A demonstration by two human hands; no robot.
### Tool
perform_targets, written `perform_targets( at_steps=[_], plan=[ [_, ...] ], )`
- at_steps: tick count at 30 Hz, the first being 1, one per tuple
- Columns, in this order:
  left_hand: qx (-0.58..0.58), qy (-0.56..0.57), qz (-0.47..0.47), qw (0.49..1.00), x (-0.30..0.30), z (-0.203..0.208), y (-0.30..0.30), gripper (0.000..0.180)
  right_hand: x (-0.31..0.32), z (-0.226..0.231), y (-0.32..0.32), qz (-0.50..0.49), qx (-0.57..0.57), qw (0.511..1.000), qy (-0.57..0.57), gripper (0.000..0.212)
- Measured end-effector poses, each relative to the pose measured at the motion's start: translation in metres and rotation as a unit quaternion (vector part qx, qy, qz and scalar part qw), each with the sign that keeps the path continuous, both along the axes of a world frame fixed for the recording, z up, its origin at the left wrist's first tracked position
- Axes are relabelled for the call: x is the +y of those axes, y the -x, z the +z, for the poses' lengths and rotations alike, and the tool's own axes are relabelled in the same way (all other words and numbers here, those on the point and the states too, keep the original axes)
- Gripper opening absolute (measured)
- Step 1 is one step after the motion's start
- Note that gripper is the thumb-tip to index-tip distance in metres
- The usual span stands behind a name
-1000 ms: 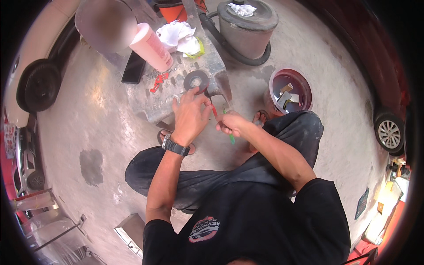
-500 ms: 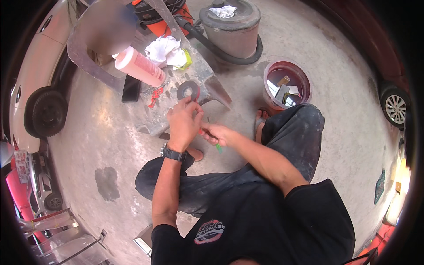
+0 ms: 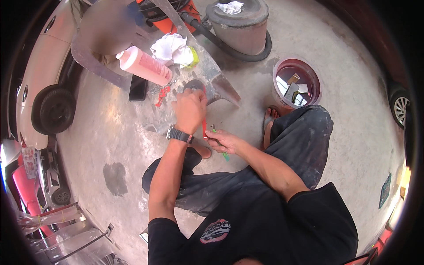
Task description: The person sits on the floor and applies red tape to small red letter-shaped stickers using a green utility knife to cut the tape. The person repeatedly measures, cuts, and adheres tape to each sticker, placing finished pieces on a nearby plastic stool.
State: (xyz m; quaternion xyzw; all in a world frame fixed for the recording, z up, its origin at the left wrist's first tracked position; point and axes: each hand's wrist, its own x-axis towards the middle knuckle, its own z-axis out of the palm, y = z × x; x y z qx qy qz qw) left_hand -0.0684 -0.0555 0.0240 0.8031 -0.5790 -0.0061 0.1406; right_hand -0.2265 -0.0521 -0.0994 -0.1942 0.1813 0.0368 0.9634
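Note:
My left hand (image 3: 190, 110), with a watch on its wrist, lies over a dark, flat tape roll (image 3: 193, 84) on the worn grey panel (image 3: 157, 126). Its fingers curl at the roll's edge; their grip is partly hidden. From there a narrow red tape strip (image 3: 204, 127) runs down to my right hand (image 3: 223, 141), whose fingers pinch its end. The right hand also holds a slim tool with green parts (image 3: 226, 156), mostly covered by the fingers. Red tape scraps (image 3: 163, 93) lie left of the roll.
A pink bottle (image 3: 145, 66), white cloth (image 3: 170, 47), yellow-green packet (image 3: 193, 57) and black phone (image 3: 138, 88) rest on the panel. Right of it stands a reddish bucket (image 3: 279, 90) with water and blocks. Behind are a grey drum (image 3: 243, 28), a hose and an orange vacuum (image 3: 190, 17).
My left hand has moved up onto the roll. My right hand has drawn apart from it, lower in view, and a length of red tape now shows between them.

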Motion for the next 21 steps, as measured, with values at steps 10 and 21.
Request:
perform_targets(
  at_steps=[10, 21],
  plan=[
    [0.074, -0.026, 0.083, 0.993, -0.039, -0.014, -0.020, 0.022, -0.004, -0.016, -0.019, 0.029, 0.072, 0.997, -0.003, 0.042],
    [0.390, 0.061, 0.065, 0.916, -0.015, 0.018, -0.033, 0.021, -0.016, -0.002, 0.025, -0.031, 0.229, 0.960, 0.156, 0.039]
  ],
)
